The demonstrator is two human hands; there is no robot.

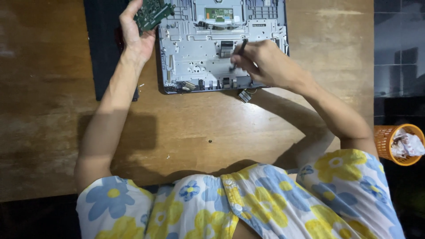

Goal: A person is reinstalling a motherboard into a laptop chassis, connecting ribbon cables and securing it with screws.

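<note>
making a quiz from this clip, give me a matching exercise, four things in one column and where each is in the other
Things:
1. green circuit board
2. thin dark tool
3. orange plastic basket
4. small metal part

Places:
a. on the dark floor, right of the wooden table
b. held in the left hand
c. on the table by the front edge of the opened grey laptop chassis
d. gripped in the right hand, over the chassis

Pairs: 1-b, 2-d, 3-a, 4-c
</note>
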